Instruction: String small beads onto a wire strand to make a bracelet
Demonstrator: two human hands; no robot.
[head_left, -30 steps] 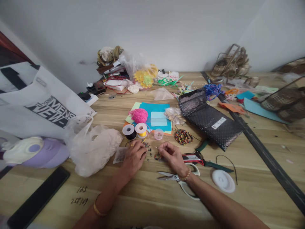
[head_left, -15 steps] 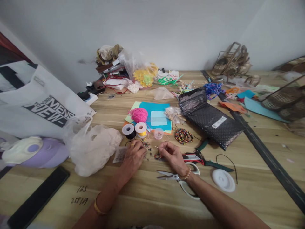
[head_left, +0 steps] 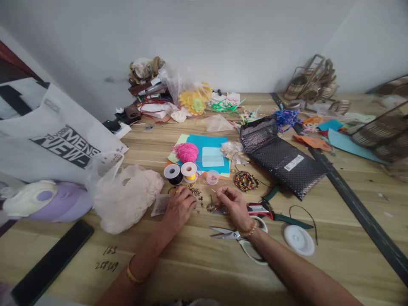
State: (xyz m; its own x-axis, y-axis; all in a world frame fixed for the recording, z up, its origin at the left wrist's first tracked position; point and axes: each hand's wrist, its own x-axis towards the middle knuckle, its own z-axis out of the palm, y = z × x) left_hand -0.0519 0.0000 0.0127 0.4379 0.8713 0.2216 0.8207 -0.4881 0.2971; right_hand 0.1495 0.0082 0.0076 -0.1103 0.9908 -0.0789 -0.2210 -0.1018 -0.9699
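The right hand point(head_left: 232, 205) is on the near side of the tub point(head_left: 208, 178), thumb and forefinger pressed together; anything pinched there is too small to tell. The strand point(head_left: 211, 207) lies on the table, also nearer than the tub, just beside and below those fingertips, one end hidden behind the hand. Near and left of the tub, the left hand point(head_left: 181, 205) rests beside loose beads point(head_left: 200, 198), its grip hidden.

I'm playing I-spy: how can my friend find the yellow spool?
On the wooden table, find the blue paper, then the pink yarn ball at its left. Just in front, the yellow spool is the bright one, right of the black spool.
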